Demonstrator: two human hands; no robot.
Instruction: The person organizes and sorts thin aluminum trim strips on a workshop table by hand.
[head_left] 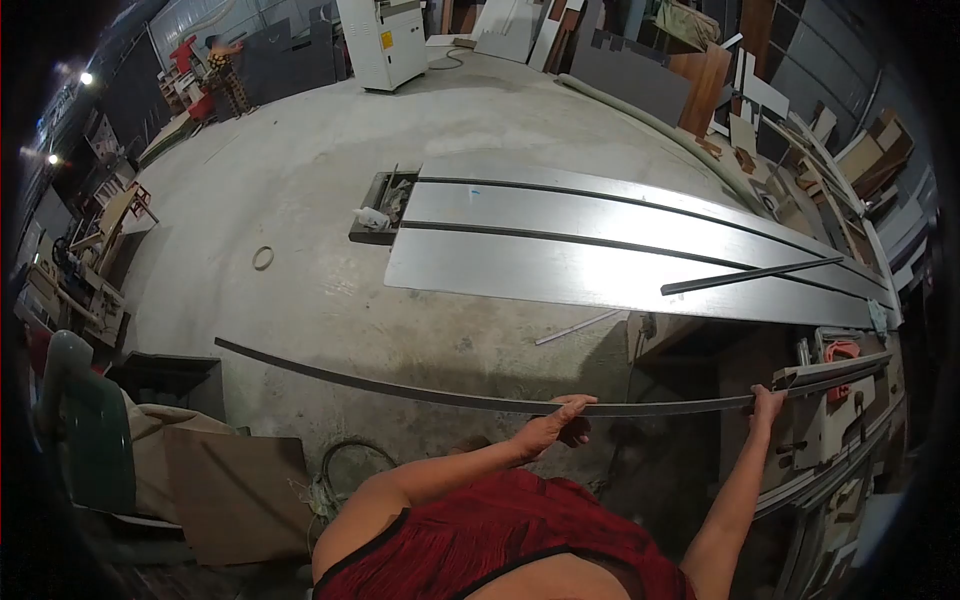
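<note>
A long, thin dark strip (400,391) stretches across the lower part of the head view, from the left over the floor to the machine parts at the right. My left hand (560,424) is closed on it near its middle, thumb on top. Farther right, my right hand (767,402) grips the same strip beside a metal fence. Beyond the strip lies a silver sliding table (520,260) with dark grooves, and a short dark bar (750,276) rests across its right part.
A tray (372,237) with a white bottle adjoins the table's left end. A ring (263,258) lies on the floor. At lower left are a green chair (100,440) and a brown board (235,490). A person (225,75) stands far back left, near a white cabinet (385,50).
</note>
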